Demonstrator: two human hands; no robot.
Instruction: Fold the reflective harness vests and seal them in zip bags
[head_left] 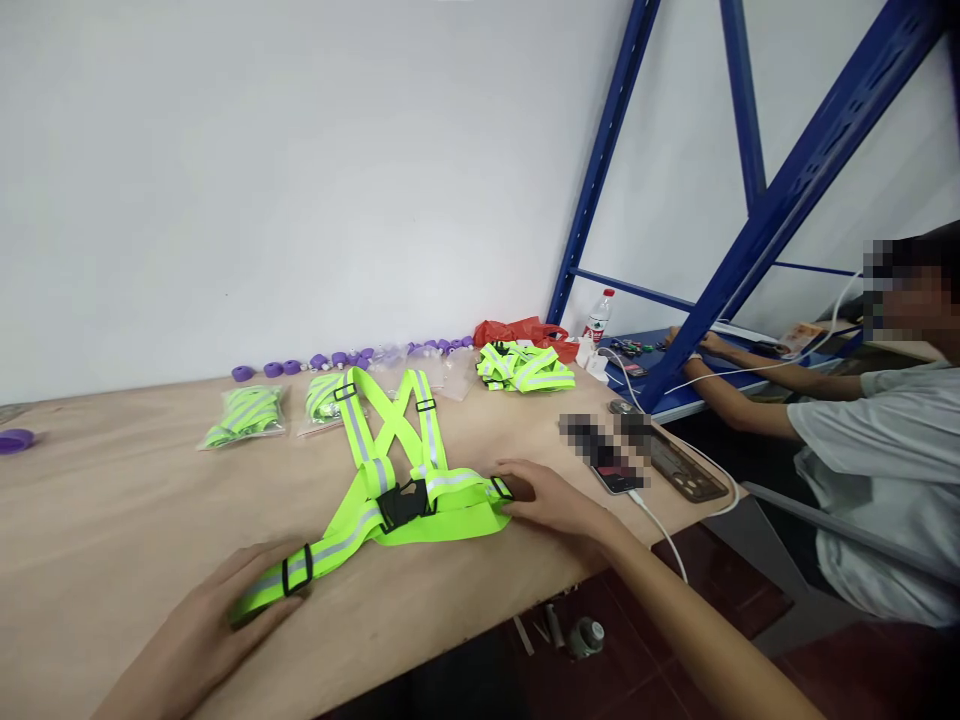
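A neon-yellow reflective harness [457,525] lay on a brown table [127,480], black buckle [405,506] fastened. The left hand [214,610] gripped one end of its waistband; the right hand [553,500] pinched the other end.

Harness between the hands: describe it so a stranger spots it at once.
On the brown table, look between the left hand and right hand. There the neon harness lies spread out, its straps crossing beyond a black buckle, unlike the bundled straps behind.
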